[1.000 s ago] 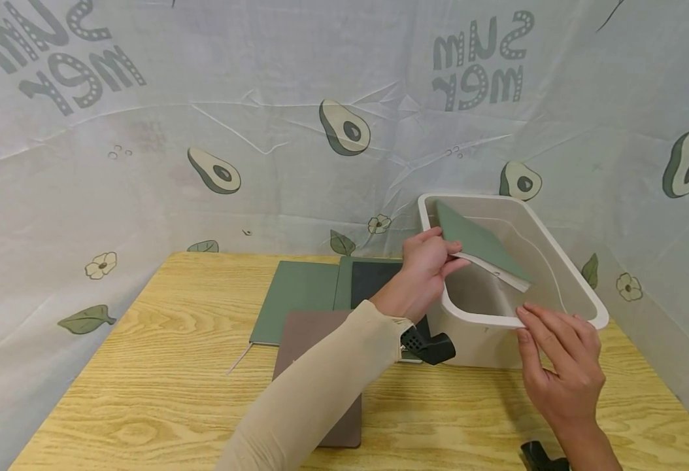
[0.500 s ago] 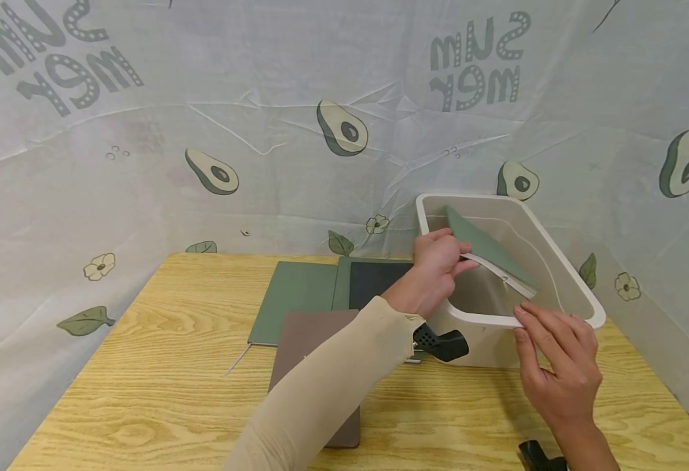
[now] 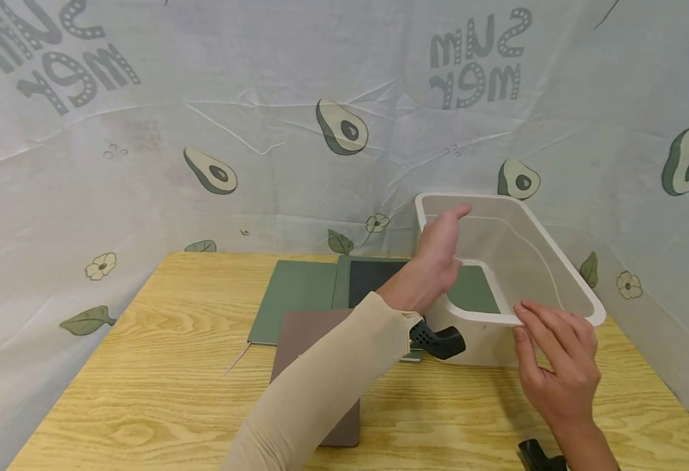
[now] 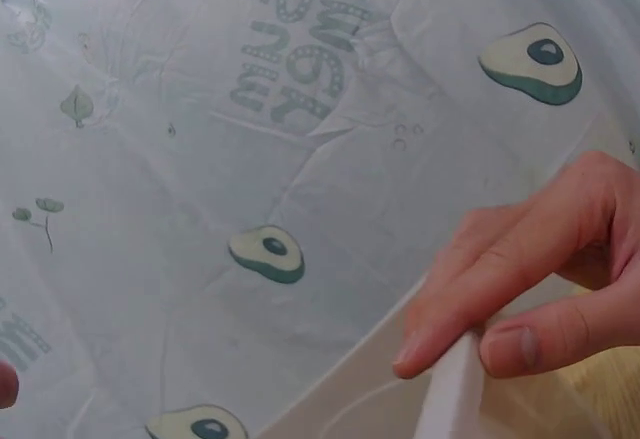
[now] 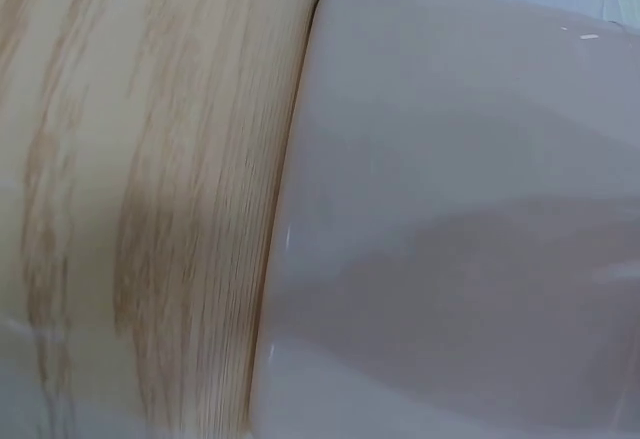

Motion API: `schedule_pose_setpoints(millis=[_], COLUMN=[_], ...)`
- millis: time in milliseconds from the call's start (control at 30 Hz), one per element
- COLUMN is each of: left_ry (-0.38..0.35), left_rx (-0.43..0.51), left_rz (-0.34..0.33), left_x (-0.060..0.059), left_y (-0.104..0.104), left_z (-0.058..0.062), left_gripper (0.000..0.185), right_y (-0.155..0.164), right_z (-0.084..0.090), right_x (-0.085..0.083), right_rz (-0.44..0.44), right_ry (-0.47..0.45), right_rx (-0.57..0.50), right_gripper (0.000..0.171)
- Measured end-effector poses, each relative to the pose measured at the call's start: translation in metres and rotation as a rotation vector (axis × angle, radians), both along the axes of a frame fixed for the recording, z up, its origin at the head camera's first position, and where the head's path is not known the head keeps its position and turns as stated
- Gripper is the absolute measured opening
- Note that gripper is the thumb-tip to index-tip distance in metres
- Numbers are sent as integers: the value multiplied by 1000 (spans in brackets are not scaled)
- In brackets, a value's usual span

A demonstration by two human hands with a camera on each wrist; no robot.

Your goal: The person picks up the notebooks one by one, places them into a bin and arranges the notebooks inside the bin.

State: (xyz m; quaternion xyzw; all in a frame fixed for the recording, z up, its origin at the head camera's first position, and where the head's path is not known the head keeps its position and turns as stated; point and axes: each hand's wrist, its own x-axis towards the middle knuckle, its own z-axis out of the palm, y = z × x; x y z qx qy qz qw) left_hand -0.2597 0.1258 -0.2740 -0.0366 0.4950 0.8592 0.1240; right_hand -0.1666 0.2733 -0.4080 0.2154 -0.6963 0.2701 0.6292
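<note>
The wooden table point(image 3: 144, 366) carries my white bin point(image 3: 556, 275), and the green notebook point(image 3: 474, 291) lies flat on the bin's floor. My left hand point(image 3: 438, 258) hangs over the near-left rim, fingers straight and apart, holding nothing. My right hand point(image 3: 553, 366) rests straight fingers on the front rim. Pressing too hard there could, I judge, tip the bin toward me.

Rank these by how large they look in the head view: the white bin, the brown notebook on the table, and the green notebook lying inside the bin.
1. white bin, clearly the largest.
2. brown notebook, though the left sleeve covers part of it, so its full extent is unsure.
3. green notebook, only a small patch shows past the bin's near wall, so its real size cannot be judged.
</note>
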Motion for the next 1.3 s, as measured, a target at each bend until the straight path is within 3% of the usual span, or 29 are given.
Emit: schedule_pose_setpoints(millis=[133, 300, 800, 1100, 1300], left_ry=[0, -42, -36, 30, 160], left_rx=[36, 76, 87, -39, -160], left_rz=[-31, -8, -56, -104, -130], left_x=[0, -1, 2, 3, 2], left_y=[-3, -6, -9, -12, -16], left_z=[8, 12, 6, 1, 1], left_gripper=[24, 28, 68, 64, 58], right_y=[0, -2, 2, 4, 4], right_z=[1, 3, 0, -1, -1], right_x=[1, 1, 2, 2, 2], right_rz=[-3, 3, -4, -11, -13], right_ry=[-10, -22, -37, -43, -44], right_rx=[-8, -15, -10, -1, 0], right_gripper=[42, 41, 42, 42, 42])
